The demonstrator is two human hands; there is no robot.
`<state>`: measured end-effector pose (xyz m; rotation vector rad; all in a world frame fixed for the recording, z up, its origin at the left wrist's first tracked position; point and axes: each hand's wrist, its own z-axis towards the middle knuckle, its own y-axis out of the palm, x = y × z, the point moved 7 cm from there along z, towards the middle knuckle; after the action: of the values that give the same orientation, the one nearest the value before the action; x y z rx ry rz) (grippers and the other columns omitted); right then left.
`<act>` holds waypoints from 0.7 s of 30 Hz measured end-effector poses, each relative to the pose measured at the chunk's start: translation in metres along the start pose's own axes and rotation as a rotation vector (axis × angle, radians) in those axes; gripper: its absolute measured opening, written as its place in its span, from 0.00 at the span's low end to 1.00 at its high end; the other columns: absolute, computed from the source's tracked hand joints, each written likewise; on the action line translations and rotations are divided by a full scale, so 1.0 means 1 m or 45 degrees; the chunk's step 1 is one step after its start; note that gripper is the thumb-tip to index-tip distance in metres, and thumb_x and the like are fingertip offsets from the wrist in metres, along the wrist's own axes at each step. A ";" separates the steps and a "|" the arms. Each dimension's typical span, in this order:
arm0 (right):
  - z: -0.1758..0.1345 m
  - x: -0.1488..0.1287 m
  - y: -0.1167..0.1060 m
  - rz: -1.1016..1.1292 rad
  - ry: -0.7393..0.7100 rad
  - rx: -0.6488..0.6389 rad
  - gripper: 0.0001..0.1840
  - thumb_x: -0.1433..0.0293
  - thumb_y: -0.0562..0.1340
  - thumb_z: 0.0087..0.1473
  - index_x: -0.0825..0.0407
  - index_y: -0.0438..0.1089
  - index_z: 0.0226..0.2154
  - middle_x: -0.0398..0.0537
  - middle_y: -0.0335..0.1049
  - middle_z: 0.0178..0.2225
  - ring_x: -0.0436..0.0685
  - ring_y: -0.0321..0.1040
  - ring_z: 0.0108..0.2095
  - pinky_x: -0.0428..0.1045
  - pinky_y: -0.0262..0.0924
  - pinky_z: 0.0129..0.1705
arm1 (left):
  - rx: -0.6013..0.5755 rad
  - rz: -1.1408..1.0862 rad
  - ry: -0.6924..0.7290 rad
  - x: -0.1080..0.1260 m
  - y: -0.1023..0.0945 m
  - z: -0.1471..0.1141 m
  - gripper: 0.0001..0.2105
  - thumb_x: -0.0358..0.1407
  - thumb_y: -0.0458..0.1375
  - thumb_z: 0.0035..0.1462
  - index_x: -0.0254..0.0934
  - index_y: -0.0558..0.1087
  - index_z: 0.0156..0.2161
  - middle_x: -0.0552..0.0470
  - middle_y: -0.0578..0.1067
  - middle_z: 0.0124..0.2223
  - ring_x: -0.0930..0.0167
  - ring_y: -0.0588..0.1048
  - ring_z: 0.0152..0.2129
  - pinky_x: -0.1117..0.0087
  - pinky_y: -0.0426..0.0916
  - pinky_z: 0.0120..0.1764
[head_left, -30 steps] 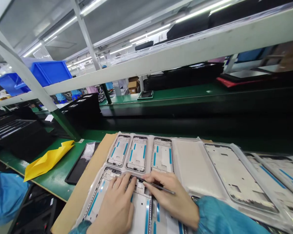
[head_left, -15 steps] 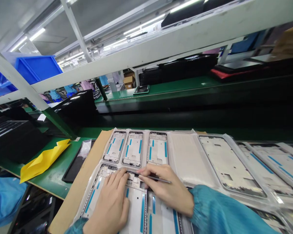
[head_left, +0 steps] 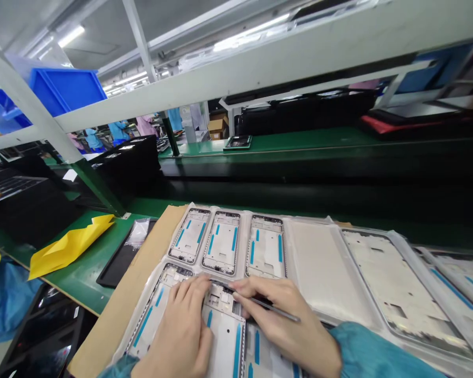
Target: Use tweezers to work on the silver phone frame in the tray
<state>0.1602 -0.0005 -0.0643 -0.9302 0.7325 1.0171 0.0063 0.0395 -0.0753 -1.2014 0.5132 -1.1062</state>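
Pinched pen-style in the right hand point(head_left: 287, 328), thin tweezers point(head_left: 266, 304) point at the top edge of a phone frame point(head_left: 224, 325) in the near row of a clear tray point(head_left: 319, 273). Flat, empty left hand point(head_left: 185, 328) presses the frame, apparently steadying it. Cardboard point(head_left: 142, 283) lies under the tray on the green bench point(head_left: 90, 268), a yellow bag point(head_left: 69, 245) at left.

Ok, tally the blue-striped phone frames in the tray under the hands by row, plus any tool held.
Far-row frames: 3
Near-row frames: 3
Thin metal tool, in right hand: 1
Total: 7
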 end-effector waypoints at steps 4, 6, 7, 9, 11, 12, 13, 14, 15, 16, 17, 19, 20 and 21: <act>0.002 0.003 0.001 -0.023 0.034 0.006 0.13 0.71 0.58 0.62 0.51 0.66 0.25 0.39 0.72 0.27 0.51 0.72 0.32 0.44 0.63 0.37 | -0.043 0.053 0.052 -0.003 0.007 -0.001 0.30 0.24 0.47 0.49 0.32 0.57 0.60 0.38 0.65 0.61 0.57 0.64 0.56 0.51 0.64 0.54; 0.002 0.003 0.001 -0.032 0.039 0.015 0.13 0.70 0.58 0.62 0.51 0.65 0.25 0.39 0.73 0.28 0.51 0.73 0.33 0.44 0.63 0.38 | -0.079 0.069 0.054 -0.004 0.010 -0.001 0.30 0.24 0.47 0.50 0.31 0.58 0.61 0.38 0.64 0.62 0.56 0.63 0.57 0.49 0.64 0.55; 0.002 0.003 0.001 -0.029 0.044 0.014 0.13 0.69 0.58 0.62 0.51 0.65 0.25 0.39 0.73 0.28 0.51 0.73 0.34 0.45 0.63 0.38 | -0.104 0.071 0.048 -0.005 0.010 -0.001 0.30 0.24 0.47 0.50 0.31 0.58 0.62 0.39 0.64 0.63 0.56 0.63 0.58 0.49 0.63 0.55; 0.002 0.005 0.001 -0.025 0.066 0.006 0.14 0.68 0.58 0.62 0.51 0.65 0.24 0.40 0.74 0.29 0.53 0.73 0.35 0.46 0.63 0.39 | -0.153 0.059 0.020 -0.005 0.011 0.000 0.31 0.25 0.47 0.51 0.31 0.59 0.63 0.39 0.62 0.63 0.57 0.62 0.59 0.49 0.63 0.56; 0.001 0.008 0.001 -0.030 0.088 0.008 0.14 0.67 0.59 0.62 0.51 0.66 0.24 0.41 0.74 0.30 0.54 0.73 0.35 0.47 0.63 0.39 | -0.199 0.044 -0.008 -0.005 0.012 0.000 0.31 0.25 0.47 0.51 0.31 0.59 0.63 0.39 0.62 0.64 0.57 0.61 0.59 0.48 0.62 0.57; 0.000 0.009 0.001 -0.033 0.096 0.008 0.14 0.67 0.59 0.61 0.51 0.66 0.24 0.41 0.75 0.31 0.54 0.73 0.35 0.47 0.63 0.39 | -0.218 0.042 -0.019 -0.005 0.012 0.000 0.31 0.25 0.47 0.52 0.31 0.60 0.63 0.39 0.61 0.64 0.56 0.60 0.60 0.48 0.61 0.58; 0.000 0.011 0.001 -0.034 0.100 0.009 0.14 0.67 0.59 0.61 0.51 0.67 0.24 0.41 0.75 0.30 0.54 0.73 0.35 0.48 0.63 0.39 | -0.233 0.044 -0.029 -0.005 0.013 0.001 0.31 0.25 0.47 0.52 0.31 0.60 0.63 0.39 0.61 0.65 0.56 0.60 0.60 0.48 0.61 0.58; 0.000 0.012 0.001 -0.032 0.102 0.010 0.14 0.66 0.59 0.61 0.51 0.67 0.24 0.41 0.75 0.30 0.54 0.73 0.35 0.48 0.63 0.39 | -0.245 0.051 -0.039 -0.005 0.013 0.001 0.31 0.26 0.47 0.52 0.31 0.60 0.63 0.39 0.61 0.65 0.56 0.60 0.60 0.47 0.60 0.59; 0.000 0.013 0.001 -0.026 0.105 0.012 0.14 0.66 0.59 0.61 0.51 0.67 0.24 0.41 0.74 0.30 0.54 0.73 0.35 0.47 0.63 0.39 | -0.260 0.061 -0.050 -0.005 0.014 0.001 0.31 0.26 0.47 0.52 0.31 0.60 0.63 0.39 0.60 0.65 0.56 0.60 0.60 0.47 0.60 0.59; 0.001 0.013 0.002 -0.021 0.110 0.013 0.14 0.66 0.59 0.61 0.51 0.67 0.24 0.41 0.74 0.30 0.54 0.73 0.35 0.47 0.63 0.39 | -0.276 0.074 -0.061 -0.005 0.014 0.002 0.31 0.25 0.47 0.52 0.30 0.60 0.64 0.39 0.60 0.65 0.55 0.59 0.60 0.47 0.60 0.59; 0.001 0.013 0.002 -0.020 0.118 0.016 0.15 0.66 0.59 0.61 0.51 0.66 0.24 0.41 0.74 0.29 0.54 0.73 0.35 0.47 0.63 0.39 | -0.298 0.088 -0.072 -0.004 0.014 0.002 0.31 0.25 0.47 0.52 0.30 0.60 0.64 0.38 0.60 0.65 0.55 0.60 0.60 0.46 0.60 0.59; 0.003 0.012 0.003 -0.036 0.137 0.024 0.15 0.65 0.59 0.61 0.51 0.65 0.24 0.41 0.74 0.30 0.54 0.73 0.35 0.48 0.63 0.39 | -0.355 0.112 -0.085 -0.004 0.015 0.003 0.32 0.25 0.48 0.52 0.30 0.61 0.64 0.37 0.60 0.65 0.53 0.60 0.60 0.44 0.59 0.58; 0.004 0.011 0.003 -0.051 0.142 0.030 0.15 0.65 0.59 0.61 0.51 0.65 0.24 0.41 0.74 0.30 0.54 0.73 0.35 0.48 0.63 0.39 | -0.377 0.119 -0.091 -0.004 0.015 0.004 0.32 0.25 0.48 0.51 0.30 0.61 0.64 0.37 0.60 0.65 0.53 0.60 0.60 0.44 0.59 0.58; 0.004 0.010 0.002 -0.069 0.144 0.040 0.15 0.65 0.59 0.61 0.51 0.64 0.23 0.41 0.74 0.30 0.55 0.73 0.36 0.48 0.64 0.39 | -0.390 0.123 -0.097 -0.004 0.014 0.004 0.32 0.25 0.48 0.51 0.31 0.61 0.64 0.38 0.61 0.65 0.53 0.60 0.60 0.44 0.59 0.58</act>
<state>0.1621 0.0068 -0.0718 -0.9813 0.8113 0.9089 0.0137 0.0441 -0.0880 -1.4623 0.6922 -0.9175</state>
